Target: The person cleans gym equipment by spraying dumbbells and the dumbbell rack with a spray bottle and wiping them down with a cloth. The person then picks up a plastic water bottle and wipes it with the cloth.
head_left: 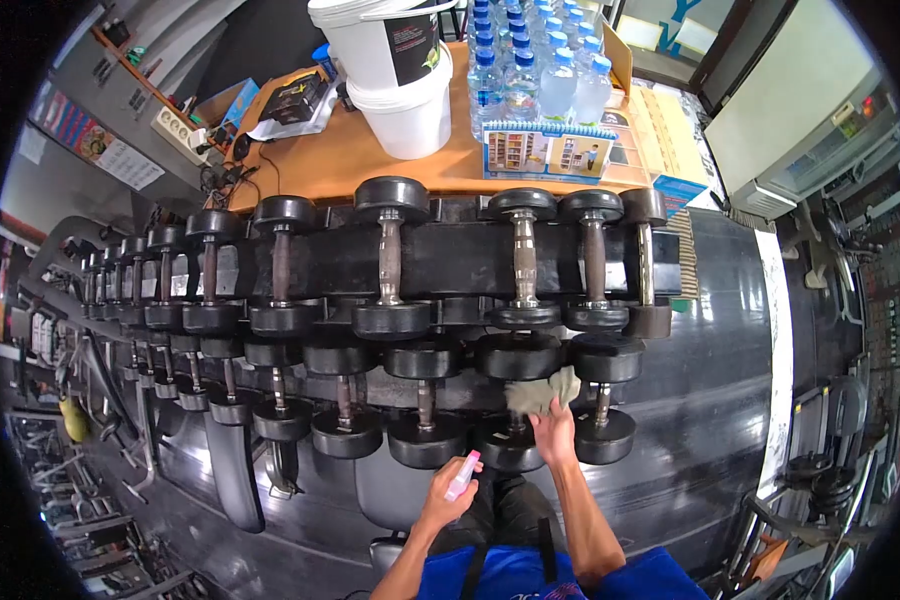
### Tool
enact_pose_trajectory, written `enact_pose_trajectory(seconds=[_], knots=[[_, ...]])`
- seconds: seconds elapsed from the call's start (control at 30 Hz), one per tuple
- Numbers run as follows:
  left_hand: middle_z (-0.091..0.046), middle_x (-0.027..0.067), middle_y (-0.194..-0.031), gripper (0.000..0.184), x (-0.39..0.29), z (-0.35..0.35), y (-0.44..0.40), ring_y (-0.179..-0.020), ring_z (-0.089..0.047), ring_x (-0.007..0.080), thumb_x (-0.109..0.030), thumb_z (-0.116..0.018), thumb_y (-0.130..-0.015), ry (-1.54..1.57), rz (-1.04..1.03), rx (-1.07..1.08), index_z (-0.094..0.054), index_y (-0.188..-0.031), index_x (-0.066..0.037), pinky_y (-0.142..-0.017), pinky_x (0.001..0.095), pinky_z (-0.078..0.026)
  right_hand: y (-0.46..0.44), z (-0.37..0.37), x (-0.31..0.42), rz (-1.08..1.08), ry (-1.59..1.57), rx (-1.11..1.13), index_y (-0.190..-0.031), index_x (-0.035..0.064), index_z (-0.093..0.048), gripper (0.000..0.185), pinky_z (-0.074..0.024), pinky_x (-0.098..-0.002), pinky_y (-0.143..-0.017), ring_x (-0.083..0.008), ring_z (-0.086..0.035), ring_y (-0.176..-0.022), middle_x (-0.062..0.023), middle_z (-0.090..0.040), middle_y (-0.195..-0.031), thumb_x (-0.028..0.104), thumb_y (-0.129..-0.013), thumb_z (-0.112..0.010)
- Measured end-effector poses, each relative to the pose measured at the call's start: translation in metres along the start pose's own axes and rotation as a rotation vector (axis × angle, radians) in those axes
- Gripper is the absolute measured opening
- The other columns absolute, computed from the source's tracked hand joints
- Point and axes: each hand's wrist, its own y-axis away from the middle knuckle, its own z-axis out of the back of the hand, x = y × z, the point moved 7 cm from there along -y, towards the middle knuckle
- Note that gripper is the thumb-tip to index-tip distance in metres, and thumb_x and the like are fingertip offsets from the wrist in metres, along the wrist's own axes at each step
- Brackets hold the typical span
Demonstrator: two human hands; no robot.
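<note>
My right hand [554,435] grips a crumpled greyish-beige cloth [543,394], which lies over the handle of a black dumbbell [519,357] on the lower rack row. The cloth hides most of that handle. In my left hand [446,495] is a small bottle with a pink top [462,476], held just in front of the lower row; fingers cover part of it. Right of the cloth sits another lower-row dumbbell [603,357], and to the left is one with a bare metal handle [426,403].
Behind the lower row, an upper row of dumbbells [391,255] runs across. A wooden table [320,165] behind it carries white buckets [405,120], several water bottles [558,85] and a desk calendar [545,152]. Padded benches [385,490] stand under the rack's front; gym equipment lines both sides.
</note>
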Motion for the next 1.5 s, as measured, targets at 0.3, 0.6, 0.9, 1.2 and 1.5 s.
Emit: enact_pose_trajectory(seconds=[0.3, 0.6, 0.9, 1.2, 1.5], knots=[[-0.061, 0.0028, -0.072, 0.015, -0.019, 0.012, 0.014, -0.060, -0.053, 0.0091, 0.002, -0.060, -0.080, -0.016, 0.154, 0.008, -0.065, -0.093, -0.004, -0.056, 0.0262, -0.044, 0.002, -0.007, -0.099, -0.577, 0.032, 0.067, -0.129, 0.0078, -0.049, 0.033, -0.0413, -0.0437, -0.103, -0.0261, -0.051, -0.121, -0.0095, -0.056, -0.128, 0.025, -0.102, -0.044], [-0.061, 0.0015, -0.070, 0.015, -0.010, 0.006, 0.018, -0.057, -0.053, 0.0070, 0.003, -0.060, -0.081, -0.020, 0.124, 0.024, -0.064, -0.094, -0.004, -0.053, 0.0246, -0.044, -0.115, -0.006, -0.171, -0.356, -0.511, -0.378, -0.117, 0.0028, -0.054, 0.033, -0.0383, -0.0488, -0.107, -0.0339, -0.051, -0.118, -0.0163, -0.057, -0.124, 0.023, -0.101, -0.035], [-0.060, 0.0014, -0.064, 0.015, -0.019, 0.005, 0.013, -0.054, -0.057, 0.0076, 0.002, -0.058, -0.083, -0.020, 0.046, 0.039, -0.063, -0.096, -0.002, -0.050, 0.0242, -0.045, -0.073, -0.010, -0.121, -0.376, -0.482, -0.166, -0.115, 0.0039, -0.053, 0.023, -0.0334, -0.0484, -0.112, -0.0327, -0.048, -0.125, -0.0155, -0.054, -0.130, 0.014, -0.102, -0.037], [-0.063, 0.0039, -0.077, 0.017, -0.003, -0.001, 0.012, -0.063, -0.056, 0.0103, 0.003, -0.061, -0.080, -0.020, 0.129, 0.076, -0.065, -0.095, -0.004, -0.060, 0.0273, -0.046, 0.010, -0.011, -0.015, 0.068, -0.254, -0.012, -0.131, 0.0057, -0.043, 0.032, -0.0380, -0.0478, -0.106, -0.0293, -0.050, -0.122, -0.0118, -0.050, -0.134, 0.020, -0.102, -0.046], [-0.066, 0.0063, -0.081, 0.017, 0.005, -0.002, 0.022, -0.068, -0.062, 0.0134, 0.003, -0.060, -0.079, -0.059, 0.150, 0.117, -0.064, -0.095, -0.002, -0.063, 0.0283, -0.049, 0.007, 0.007, 0.000, 0.538, 1.197, -0.330, -0.138, -0.0062, -0.039, 0.046, -0.0378, -0.0384, -0.103, -0.0409, -0.048, -0.124, -0.0278, -0.051, -0.134, 0.005, -0.095, -0.048]])
